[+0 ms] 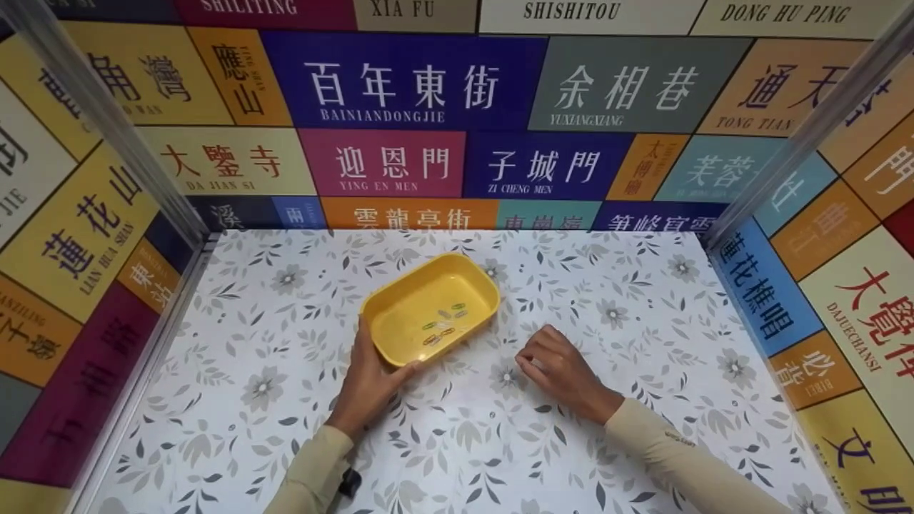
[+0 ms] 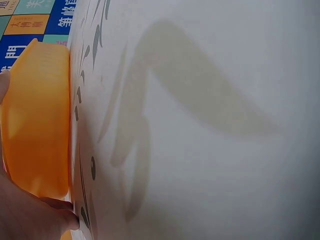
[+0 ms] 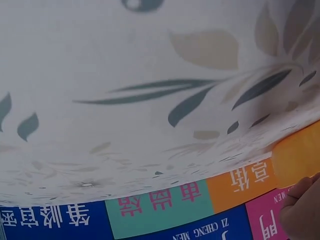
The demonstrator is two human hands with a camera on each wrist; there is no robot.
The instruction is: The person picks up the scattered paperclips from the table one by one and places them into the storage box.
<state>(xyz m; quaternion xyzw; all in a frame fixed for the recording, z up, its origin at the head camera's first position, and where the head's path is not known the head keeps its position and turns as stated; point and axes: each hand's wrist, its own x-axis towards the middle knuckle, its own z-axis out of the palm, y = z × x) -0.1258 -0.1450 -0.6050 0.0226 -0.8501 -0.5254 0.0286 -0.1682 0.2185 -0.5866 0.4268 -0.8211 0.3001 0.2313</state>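
Observation:
A yellow rectangular plastic box (image 1: 389, 307) with rounded corners sits on the table, slanted, its open top facing up. Several small coloured clips, which look like paper clips (image 1: 439, 327), lie on its floor toward the right. My left hand (image 1: 368, 389) grips the near left corner, fingers along the left side and thumb at the front side. The left wrist view shows the box's orange-looking wall (image 2: 37, 120) close to that hand (image 2: 30, 215). To the right of the box, my right hand (image 1: 564, 375) rests at the table, fingers loosely curled, with nothing visible in them.
A white cloth with grey leaves and flowers (image 1: 264, 389) covers the table. Panels with coloured Chinese signs (image 1: 400, 86) stand at the back and both sides. Clear upright edges (image 1: 807, 128) mark the corners.

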